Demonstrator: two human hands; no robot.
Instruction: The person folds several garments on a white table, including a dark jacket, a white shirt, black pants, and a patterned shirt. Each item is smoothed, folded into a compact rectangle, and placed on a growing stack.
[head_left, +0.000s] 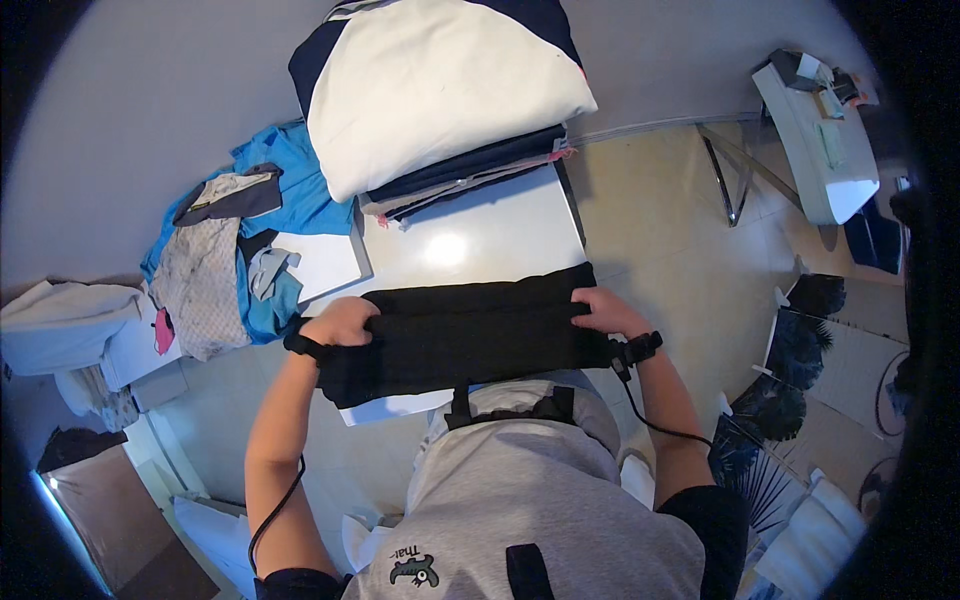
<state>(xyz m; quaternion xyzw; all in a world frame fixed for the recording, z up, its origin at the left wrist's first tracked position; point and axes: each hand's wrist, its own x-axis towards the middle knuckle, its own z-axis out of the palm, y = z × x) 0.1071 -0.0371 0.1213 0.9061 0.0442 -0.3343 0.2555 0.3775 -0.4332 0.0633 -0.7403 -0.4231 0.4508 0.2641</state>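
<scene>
A black cloth garment (465, 337), folded into a wide strip, lies across the near end of a glossy white table (480, 240). My left hand (345, 322) grips its left end, with the fingertips tucked into the cloth. At the opposite end, my right hand (604, 309) pinches the upper right edge, fingers hidden in the fabric. Both wrists wear black bands with cables. Beyond the garment rises a stack of folded dark and grey clothes (472, 172) with a large cream and navy piece (442, 82) on top.
Blue and patterned clothes (202, 277) are heaped left of the table, beside a white board or box (322, 262). At the far right stands a white table (825, 150) with small items on it and metal legs. A dark leaf-patterned panel or cloth (772, 390) is below it.
</scene>
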